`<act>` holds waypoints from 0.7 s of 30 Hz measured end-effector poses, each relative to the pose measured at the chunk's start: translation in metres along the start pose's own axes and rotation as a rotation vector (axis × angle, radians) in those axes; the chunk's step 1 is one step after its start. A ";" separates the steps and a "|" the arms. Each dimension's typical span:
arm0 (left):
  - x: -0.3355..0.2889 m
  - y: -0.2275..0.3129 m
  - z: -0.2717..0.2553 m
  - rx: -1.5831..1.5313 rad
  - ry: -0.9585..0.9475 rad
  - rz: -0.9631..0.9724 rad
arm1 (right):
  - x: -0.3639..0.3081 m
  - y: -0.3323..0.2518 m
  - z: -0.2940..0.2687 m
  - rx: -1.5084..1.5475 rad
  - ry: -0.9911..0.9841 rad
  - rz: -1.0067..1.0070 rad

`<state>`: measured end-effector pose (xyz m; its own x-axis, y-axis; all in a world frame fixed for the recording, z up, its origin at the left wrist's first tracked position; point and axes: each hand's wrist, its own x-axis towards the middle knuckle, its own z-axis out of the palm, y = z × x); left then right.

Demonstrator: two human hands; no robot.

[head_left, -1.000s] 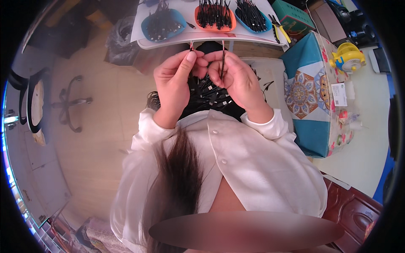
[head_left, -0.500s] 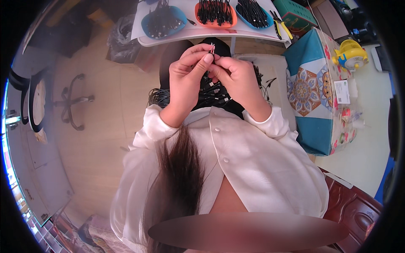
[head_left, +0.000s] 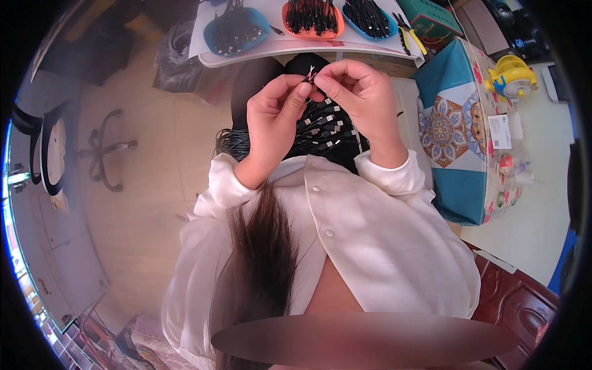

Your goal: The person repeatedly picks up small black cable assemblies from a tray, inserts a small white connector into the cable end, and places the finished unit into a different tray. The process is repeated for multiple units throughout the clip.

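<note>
Above my lap, my left hand (head_left: 276, 108) pinches the stripped end of a black cable between thumb and index finger. Thin red and white wires (head_left: 311, 72) stick out past the fingertips. My right hand (head_left: 361, 92) is closed at the same spot, its thumb and index finger pinched on the wire ends. How many wires each hand holds is too small to tell. Beneath the hands, a bundle of black USB cables (head_left: 324, 126) lies across my lap, silver plugs toward the right and coiled lengths toward the left.
On the white table (head_left: 290, 47) ahead stand a blue tray (head_left: 262, 44), an orange tray (head_left: 339, 28) and another blue tray (head_left: 391, 34) of black cables. Yellow-handled pliers (head_left: 419, 44) lie beside them. A patterned cloth (head_left: 459, 191) and a yellow fan (head_left: 512, 79) are at right.
My right hand has shifted right and slightly up, its wrist farther from the left. More silver plugs show on my lap. The wire ends look more spread.
</note>
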<state>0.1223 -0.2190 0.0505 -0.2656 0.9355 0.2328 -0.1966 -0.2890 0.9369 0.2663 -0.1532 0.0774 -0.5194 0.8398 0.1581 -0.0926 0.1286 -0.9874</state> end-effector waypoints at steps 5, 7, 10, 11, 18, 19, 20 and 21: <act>-0.001 0.000 -0.003 -0.087 -0.068 -0.070 | 0.001 0.003 0.000 -0.112 0.043 -0.149; 0.000 0.001 -0.008 -0.169 -0.106 -0.138 | 0.001 0.006 0.001 -0.112 0.051 -0.219; 0.002 0.000 -0.012 -0.362 -0.138 -0.233 | -0.001 0.011 0.004 0.030 0.027 -0.223; 0.002 0.000 -0.012 -0.437 -0.155 -0.255 | -0.001 0.013 0.005 0.122 0.014 -0.197; 0.002 0.002 -0.018 -0.715 -0.327 -0.359 | -0.004 0.009 0.008 0.675 -0.128 0.149; 0.002 0.003 -0.020 -0.718 -0.340 -0.379 | -0.005 0.008 0.008 0.616 -0.127 0.118; 0.002 0.004 -0.022 -0.718 -0.355 -0.396 | -0.006 0.007 0.007 0.546 -0.117 0.092; 0.002 0.005 -0.023 -0.718 -0.370 -0.410 | -0.006 0.006 0.006 0.467 -0.118 0.071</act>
<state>0.0991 -0.2235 0.0491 0.2509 0.9627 0.1014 -0.7833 0.1403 0.6057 0.2638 -0.1608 0.0702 -0.6288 0.7687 0.1169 -0.4107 -0.2007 -0.8894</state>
